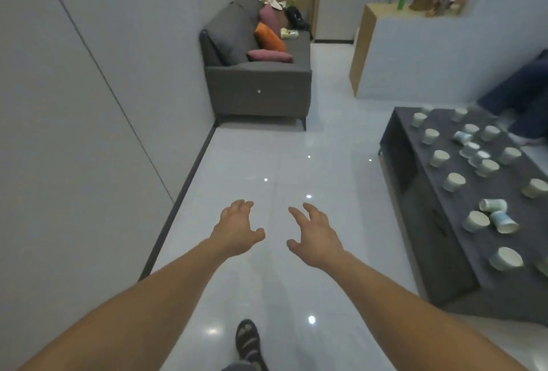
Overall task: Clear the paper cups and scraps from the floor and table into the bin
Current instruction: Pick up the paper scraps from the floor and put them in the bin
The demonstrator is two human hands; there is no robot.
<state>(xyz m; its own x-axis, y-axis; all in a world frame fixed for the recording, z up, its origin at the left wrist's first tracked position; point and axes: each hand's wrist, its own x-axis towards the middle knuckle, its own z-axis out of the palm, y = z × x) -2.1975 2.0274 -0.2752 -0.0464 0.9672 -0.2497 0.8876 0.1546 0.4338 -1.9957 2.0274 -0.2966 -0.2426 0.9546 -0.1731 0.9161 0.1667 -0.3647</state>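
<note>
Stretched out in front over the floor [267, 148], both bare forearms. Palm down, the left hand [237, 227], fingers spread and a little bent, gripping nothing. Just beside it the right hand [315, 234], in the same way: palm down, fingers apart and loosely curved, nothing inside. Thumbs toward each other, a small gap between, no touching.

To the right of the right hand, well apart from it, a low dark worktop [415, 145] with many paper cups [439, 158] scattered over its top. Small white cups, some with a pale blue or green print on the side. Most of them standing, long axis upright, wide end up. A few on their sides, long axis flat along the worktop: in the nearer group two lying cups [492, 205] touching each other, the upper one with its mouth to the left, toward the floor side. Farther back one more printed cup on its side among standing ones; direction of its mouth not clear because of blur.

Below the hands, a foot in a dark sandal [247, 338] on the glossy white tiles. On the left a plain grey wall [74, 103]. Straight ahead a grey sofa [258, 86] against this wall, with one orange cushion [269, 37] and pink ones on the seat. At the far right edge, behind the worktop, somebody's legs [519, 89] in dark blue trousers.
</note>
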